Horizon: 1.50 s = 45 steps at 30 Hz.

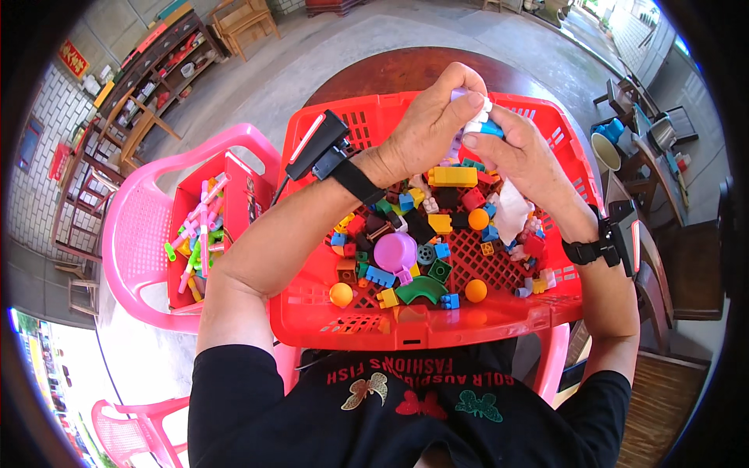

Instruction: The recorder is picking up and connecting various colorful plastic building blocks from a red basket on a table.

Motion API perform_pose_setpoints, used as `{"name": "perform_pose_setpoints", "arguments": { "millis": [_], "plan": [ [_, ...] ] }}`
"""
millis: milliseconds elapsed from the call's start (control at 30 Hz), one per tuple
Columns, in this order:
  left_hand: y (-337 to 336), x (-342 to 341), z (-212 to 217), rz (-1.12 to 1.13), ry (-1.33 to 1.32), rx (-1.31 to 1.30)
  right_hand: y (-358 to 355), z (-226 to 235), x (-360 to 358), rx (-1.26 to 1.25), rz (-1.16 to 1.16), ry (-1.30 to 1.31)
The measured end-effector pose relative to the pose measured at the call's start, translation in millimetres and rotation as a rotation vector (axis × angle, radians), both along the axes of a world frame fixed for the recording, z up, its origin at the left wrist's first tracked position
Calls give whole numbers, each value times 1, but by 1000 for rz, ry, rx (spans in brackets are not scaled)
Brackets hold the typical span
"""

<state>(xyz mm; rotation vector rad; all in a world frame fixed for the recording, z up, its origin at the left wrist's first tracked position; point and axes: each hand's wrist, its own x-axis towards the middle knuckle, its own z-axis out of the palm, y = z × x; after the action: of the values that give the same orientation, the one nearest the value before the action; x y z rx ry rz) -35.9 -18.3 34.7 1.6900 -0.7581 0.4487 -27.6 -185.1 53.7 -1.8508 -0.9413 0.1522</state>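
Above the far part of a red plastic basket point(355, 334), my two hands meet around a small cluster of toy building blocks. My left hand point(421, 125) is closed on a lavender block point(459, 94) and a white block point(477, 120); its fingers partly hide them. From the other side, my right hand point(519, 144) pinches a blue block point(491, 129) that touches the white one. Below them the basket holds many loose blocks, among them a long yellow block point(453, 177), a purple round toy pot point(395, 252), a green curved piece point(422, 289) and several orange balls point(475, 291).
A white crumpled sheet point(512, 210) lies among the blocks below my right hand. To the left, a pink plastic chair point(133, 234) bears a red box point(238, 195) with coloured tubes. A round brown table point(374, 70) reaches out behind the basket.
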Motion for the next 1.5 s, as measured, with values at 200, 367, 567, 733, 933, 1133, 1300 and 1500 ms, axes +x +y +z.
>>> {"name": "perform_pose_setpoints", "arguments": {
  "millis": [200, 367, 567, 733, 933, 1133, 1300, 1500],
  "plan": [
    [-5, -3, -3, -26, 193, -65, 1, 1, -2, 35, 49, 87],
    [-10, -2, -5, -53, 116, -183, 2, 2, -8, 23, 48, 198],
    [-7, -6, -1, -41, 168, -90, 5, -3, -11, 119, 40, 277],
    [-6, 1, -7, -108, 266, -71, 4, -9, -1, 28, 20, 333],
    [-1, 11, -7, -196, 389, -150, 8, 4, -6, 147, 23, 419],
    [2, 2, -2, -69, 437, -130, 1, -4, 7, -22, -54, 67],
    [8, 7, -2, -8, 364, -97, -7, -6, 16, -144, -69, 138],
    [7, 4, 1, -22, 452, -105, 0, -15, 8, 3, -60, 221]
  ]
}}
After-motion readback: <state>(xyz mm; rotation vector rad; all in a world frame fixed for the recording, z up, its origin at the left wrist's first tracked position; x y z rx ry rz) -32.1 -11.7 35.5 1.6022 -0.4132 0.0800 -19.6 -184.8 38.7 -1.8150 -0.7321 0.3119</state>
